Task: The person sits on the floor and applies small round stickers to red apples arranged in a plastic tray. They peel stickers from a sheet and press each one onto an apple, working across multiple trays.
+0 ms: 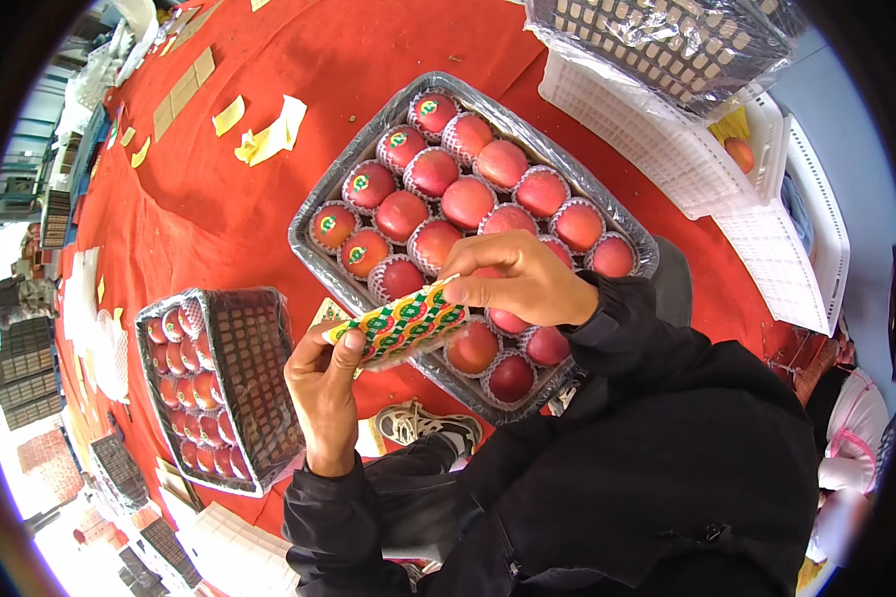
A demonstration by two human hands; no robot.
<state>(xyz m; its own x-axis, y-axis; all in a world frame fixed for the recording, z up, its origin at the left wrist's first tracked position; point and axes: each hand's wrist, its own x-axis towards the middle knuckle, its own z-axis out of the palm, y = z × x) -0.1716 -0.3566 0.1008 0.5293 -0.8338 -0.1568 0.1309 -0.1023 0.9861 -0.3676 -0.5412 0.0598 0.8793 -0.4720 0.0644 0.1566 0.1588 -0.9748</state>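
Note:
A sheet of green, red and yellow fruit stickers point(403, 322) stretches between my hands, above the near side of a fruit crate. My left hand point(330, 380) pinches its left end between thumb and fingers. At the upper right corner, the thumb and fingers of my right hand point(519, 280) close on the sheet's edge. Beneath lies a dark crate lined with clear plastic film point(321, 183), filled with red apples point(401, 215) in white foam nets. Several apples along the left side, such as one stickered apple point(368, 184), bear a round sticker; others show none. My right hand and sleeve hide some apples.
A second film-wrapped crate point(250, 373) of stickered apples stands at left. White plastic crates point(642, 142) and a film-wrapped dark crate point(664, 52) are stacked at upper right. Paper scraps point(272, 134) lie on the red floor covering point(216, 194). Another person point(22, 298) is at far left.

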